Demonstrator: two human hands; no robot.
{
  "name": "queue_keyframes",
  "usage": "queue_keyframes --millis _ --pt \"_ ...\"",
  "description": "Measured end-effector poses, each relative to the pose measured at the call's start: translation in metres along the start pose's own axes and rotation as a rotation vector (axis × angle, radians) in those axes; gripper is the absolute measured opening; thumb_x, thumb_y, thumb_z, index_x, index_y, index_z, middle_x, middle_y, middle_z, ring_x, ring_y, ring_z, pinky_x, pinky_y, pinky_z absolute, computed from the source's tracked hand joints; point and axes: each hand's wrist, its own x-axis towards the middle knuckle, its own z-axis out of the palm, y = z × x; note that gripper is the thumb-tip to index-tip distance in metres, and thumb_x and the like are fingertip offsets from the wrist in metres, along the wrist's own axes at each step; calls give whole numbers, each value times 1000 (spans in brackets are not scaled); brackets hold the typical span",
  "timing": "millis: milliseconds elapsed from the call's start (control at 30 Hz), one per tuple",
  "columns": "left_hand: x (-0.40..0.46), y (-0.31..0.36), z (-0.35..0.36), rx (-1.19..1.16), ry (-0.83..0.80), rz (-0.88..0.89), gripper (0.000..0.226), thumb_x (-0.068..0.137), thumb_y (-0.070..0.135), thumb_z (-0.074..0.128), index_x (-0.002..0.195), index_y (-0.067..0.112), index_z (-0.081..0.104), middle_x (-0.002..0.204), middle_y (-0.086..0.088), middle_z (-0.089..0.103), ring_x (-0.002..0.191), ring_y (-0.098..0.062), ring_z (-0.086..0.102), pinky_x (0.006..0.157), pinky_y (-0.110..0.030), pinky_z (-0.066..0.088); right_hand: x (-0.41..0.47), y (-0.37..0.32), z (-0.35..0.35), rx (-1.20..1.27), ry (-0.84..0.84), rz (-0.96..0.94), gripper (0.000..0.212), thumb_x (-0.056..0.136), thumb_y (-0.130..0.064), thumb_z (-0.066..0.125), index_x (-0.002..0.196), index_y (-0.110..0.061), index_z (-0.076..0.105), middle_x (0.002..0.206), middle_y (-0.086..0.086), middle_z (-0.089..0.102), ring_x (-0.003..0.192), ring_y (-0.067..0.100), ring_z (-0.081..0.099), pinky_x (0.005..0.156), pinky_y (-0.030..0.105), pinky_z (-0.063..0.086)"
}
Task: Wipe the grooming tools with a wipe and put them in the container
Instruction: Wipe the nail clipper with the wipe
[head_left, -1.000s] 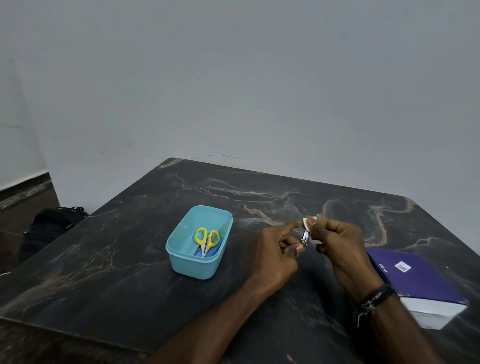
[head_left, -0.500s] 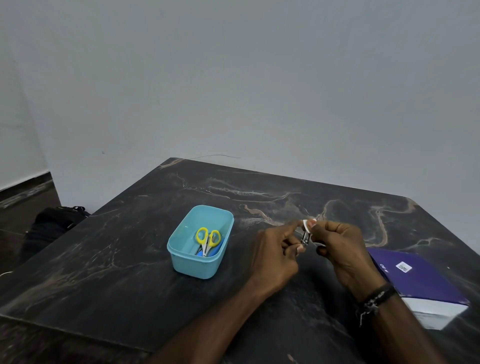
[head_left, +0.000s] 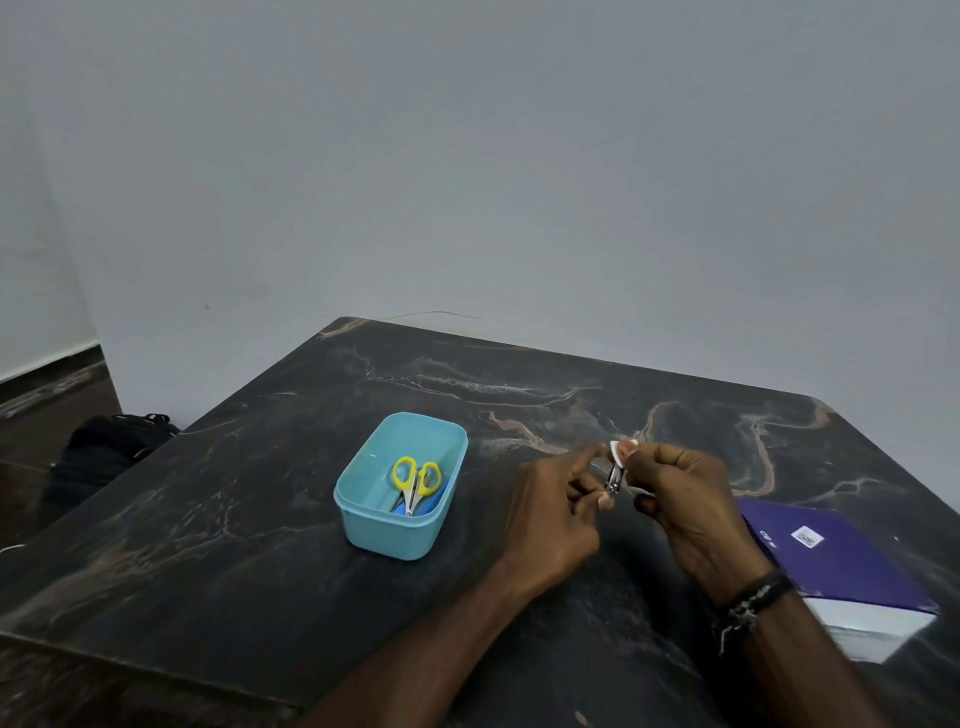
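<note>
Little has moved: your left hand (head_left: 556, 512) still pinches the small metal clipper (head_left: 614, 479), your right hand (head_left: 685, 499) still presses the white wipe (head_left: 621, 450) onto it.

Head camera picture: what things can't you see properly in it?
- Nail clipper: tiny, mostly covered by the left hand and right hand.
- White wipe: only a corner shows past the right fingers.
- Blue tool in the container: lies under the yellow scissors; its kind is unclear.
- Purple box: label too small to read.
- Black object on the floor: partly behind the table.
</note>
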Motion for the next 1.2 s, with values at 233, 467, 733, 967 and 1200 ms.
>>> queue_keyframes --millis 233,467,733,967,1200 --pt "11 5 -4 -397 104 -296 43 82 -1 70 123 8 61 75 3 67 69 -2 62 62 -13 50 -4 -6 3 123 14 -27 17 84 -20 71 84 -3 74 72 9 62 58 9 51 45 19 40" --pt "16 5 -15 -981 198 -532 36 81 -9 66 115 1 59 81 -13 71 68 -18 69 66 -28 60 -10 -12 3 167 -96 -1 10 86 -10 65 84 -3 71 64 3 57 54 7 51 42 17 39" --pt "19 4 -18 -1196 251 -612 39 76 -14 67 112 0 62 80 -10 73 74 -20 70 63 -27 59 -14 -12 5 -3 -123 -112 10 84 -15 69 85 -6 74 71 3 66 67 13 54 58 27 43" --pt "22 4 -21 -1122 323 -613 28 75 -4 74 100 5 67 88 -11 73 72 -17 69 64 -27 54 -18 -14 7 -200 -212 -264 6 83 -10 70 80 -9 75 65 -3 68 58 2 56 53 16 43" --pt "21 5 -18 -1098 395 -540 23 75 -11 71 94 3 67 82 -13 72 74 -22 68 66 -30 59 -17 -11 10 -279 -177 -319 6 84 -9 69 81 -10 74 59 -6 67 53 -1 56 51 14 43"
